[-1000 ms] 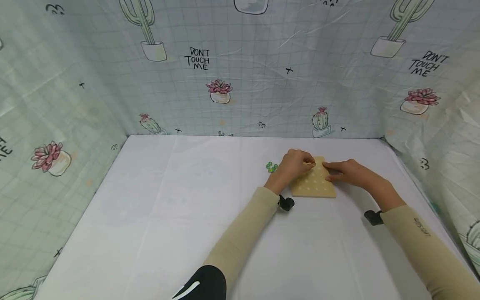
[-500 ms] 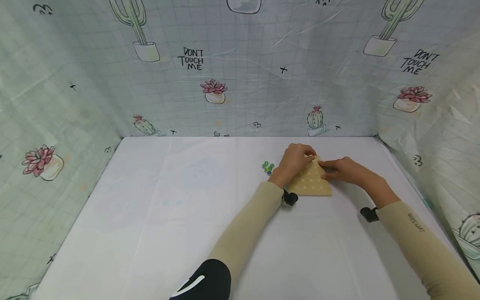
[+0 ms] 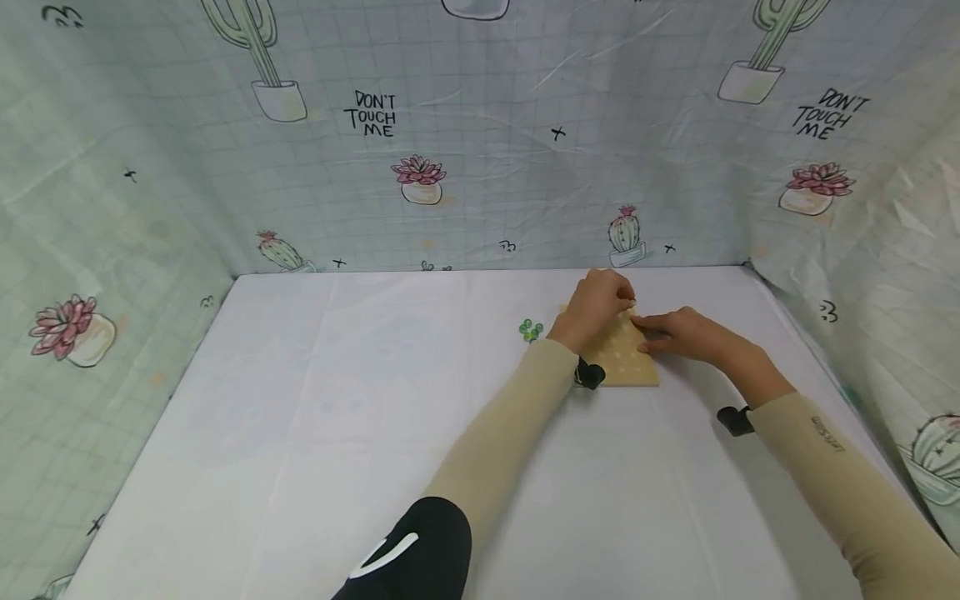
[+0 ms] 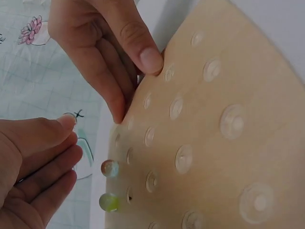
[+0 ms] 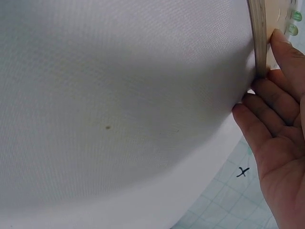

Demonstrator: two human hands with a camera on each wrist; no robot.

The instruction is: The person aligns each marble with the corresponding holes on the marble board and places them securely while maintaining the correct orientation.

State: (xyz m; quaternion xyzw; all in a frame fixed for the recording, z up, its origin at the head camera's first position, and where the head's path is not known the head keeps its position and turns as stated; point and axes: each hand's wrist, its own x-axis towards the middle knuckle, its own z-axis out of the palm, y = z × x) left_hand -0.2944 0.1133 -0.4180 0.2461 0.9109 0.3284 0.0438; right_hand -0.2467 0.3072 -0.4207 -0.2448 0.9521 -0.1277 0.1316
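A pale wooden board [image 3: 626, 367] with rows of round hollows lies on the white table. My right hand [image 3: 686, 333] grips its right edge, thumb on the top face and fingers along the side; the right wrist view shows the stacked layers of that board edge. Over the far part of the board is my left hand [image 3: 597, 304], thumb and forefinger pinching a small clear glass marble [image 4: 70, 116], mostly covered by the thumb. Close to the left hand, a reddish-blue marble [image 4: 109, 168] and a green marble [image 4: 109, 202] sit on the board near its end.
Several green glass marbles [image 3: 531, 330] lie clustered on the table [image 3: 337, 433], left of the board. A printed cloth [image 3: 480, 150] with cactus drawings hangs behind the table and along both sides.
My left hand has moved away from me and a little right, toward the board's far edge. My right hand keeps its grip on the board. The head view has shifted slightly.
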